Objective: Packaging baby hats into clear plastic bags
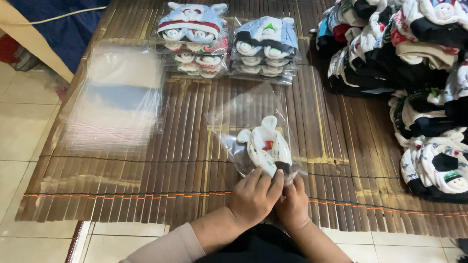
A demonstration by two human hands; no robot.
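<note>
At upper left I see one stack of empty clear bags [114, 97], then two stacks of packed socks [229, 46]. At lower centre, my left hand [253, 197] and right hand [294, 204], pressed together, pinch one bagged sock pair [265, 146], which runs lengthwise straight up the frame from my fingers. One loose sock heap [414, 73] lies right.

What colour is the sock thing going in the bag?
Mostly white sock with red and black bits, seen in the head view.
</note>
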